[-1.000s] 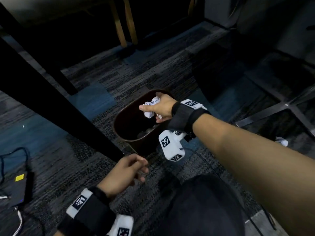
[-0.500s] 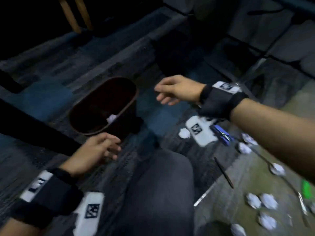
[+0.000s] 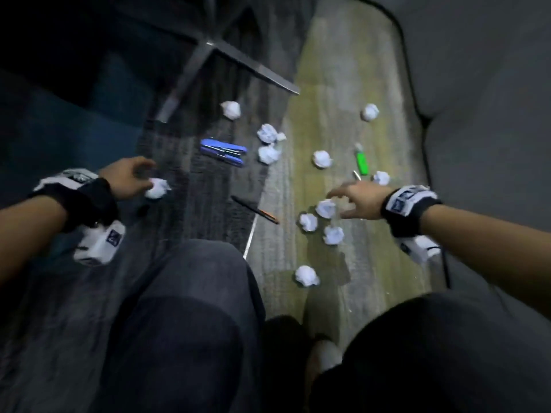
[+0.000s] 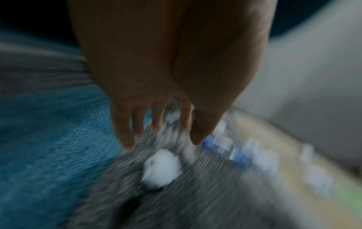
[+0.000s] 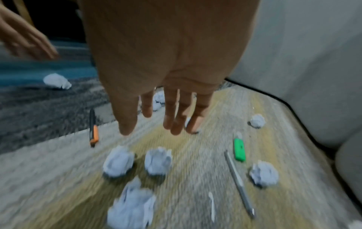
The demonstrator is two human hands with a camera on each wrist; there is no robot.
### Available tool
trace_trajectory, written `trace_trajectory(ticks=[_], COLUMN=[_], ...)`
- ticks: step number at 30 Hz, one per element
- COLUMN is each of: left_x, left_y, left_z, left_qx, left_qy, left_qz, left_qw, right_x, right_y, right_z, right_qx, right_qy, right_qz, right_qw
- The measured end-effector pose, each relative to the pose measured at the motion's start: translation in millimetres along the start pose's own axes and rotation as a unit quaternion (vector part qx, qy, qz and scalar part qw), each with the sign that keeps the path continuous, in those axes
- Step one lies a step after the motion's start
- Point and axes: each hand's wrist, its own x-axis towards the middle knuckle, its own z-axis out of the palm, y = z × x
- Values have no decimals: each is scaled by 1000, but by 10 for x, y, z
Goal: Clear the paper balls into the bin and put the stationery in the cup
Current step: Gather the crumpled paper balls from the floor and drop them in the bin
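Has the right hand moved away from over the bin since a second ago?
Yes. The right hand has swung away from the bin, which is now out of view, and reaches open over the paper balls on the floor.

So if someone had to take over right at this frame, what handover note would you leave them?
Left hand: open, empty, reaching at a paper ball on the dark carpet.
Right hand: open, empty, fingers spread over a cluster of paper balls on the tan rug.
On the floor: about a dozen balls, blue stapler, black-orange pen, green highlighter, silver pen.
Bin and cup: out of view.
Done: nothing visible here. Left: all balls and stationery.
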Motion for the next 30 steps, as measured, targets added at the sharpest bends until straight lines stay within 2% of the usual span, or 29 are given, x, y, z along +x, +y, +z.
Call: trace_trajectory(ticks=[2,4,5,7,9,13,15,17,20,23,25,28,30], left_x=[288,561,572,571,511,391,354,319,240,123,90,103,108], left_y=[-174,-442,-397,-251,-14,554,931,1313,1864,2293,2438,2579,2596], left_z=[327,650,706,737,683,429,277,209,371,780,1157,1736,2047], left_qx=[130,185,194,211,218,201,207,212,226,315,350,342,340], left_qy=[-9,-24,-15,5,-20,-72,-90,-103,-112,-124,-128,-136,-133], left_qz=[-2,2,-1,-3,8,92,126,158,197,220,230,247,232], left_qw=[991,982,981,977,976,973,966,959,947,915,899,896,902], right_x=[-4,-9,-24,-82,-97,-16,-11,-31,-79,-15,60,161,177], right_y=[-14,-135,-223,-433,-615,-720,-656,-500,-175,45,100,180,266], right_z=[348,632,766,1007,1246,1468,1414,1300,1192,1235,1311,1384,1383], right_qx=[8,28,35,54,47,14,75,137,143,70,46,81,109], right_qy=[18,25,25,9,-17,-66,-29,55,154,142,113,112,125], right_qz=[-24,-58,-77,-135,-186,-200,-207,-173,-57,54,83,71,52], right_qw=[1000,998,996,989,981,977,975,974,976,986,989,988,985])
